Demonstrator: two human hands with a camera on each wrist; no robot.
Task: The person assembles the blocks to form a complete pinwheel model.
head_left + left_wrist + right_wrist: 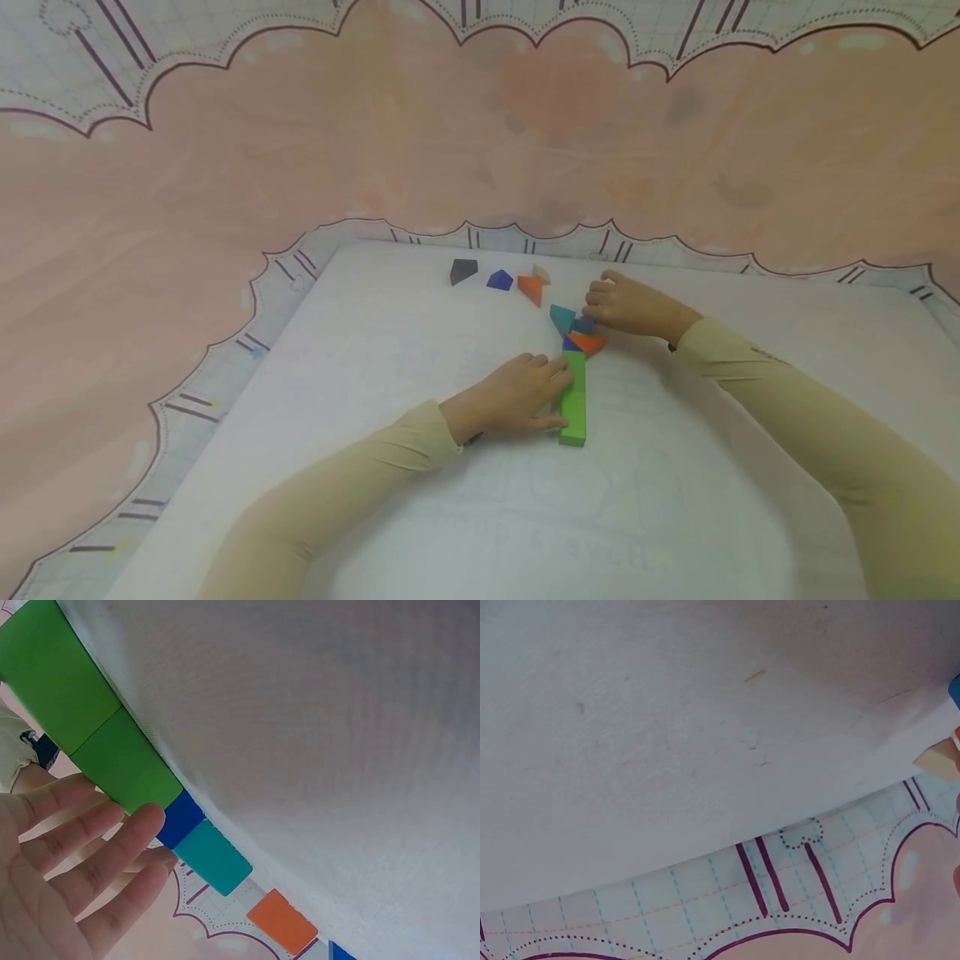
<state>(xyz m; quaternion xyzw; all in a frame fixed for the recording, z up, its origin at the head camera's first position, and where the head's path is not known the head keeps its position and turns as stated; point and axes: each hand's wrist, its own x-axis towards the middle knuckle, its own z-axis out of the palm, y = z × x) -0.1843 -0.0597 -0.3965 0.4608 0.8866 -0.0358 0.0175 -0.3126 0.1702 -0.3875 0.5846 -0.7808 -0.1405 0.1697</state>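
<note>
Two green blocks [573, 415] lie end to end in a line on the white table. My left hand [521, 393] rests against their left side, its fingers fairly straight and spread in the left wrist view. Beyond the green blocks sit a small blue triangle [572, 343] and an orange triangle [592, 343]. My right hand [633, 305] pinches a darker blue block [583, 324] just past them, with its fingers curled. A teal block [562, 317] stands right beside that block. In the right wrist view, only a sliver of the hand shows at the right edge.
Farther back lie another orange block [531, 289], a tan block [542, 273], a blue block [500, 279] and a dark grey block [463, 271]. The white table [360, 333] ends at a patterned cloth [465, 150] with scalloped lines.
</note>
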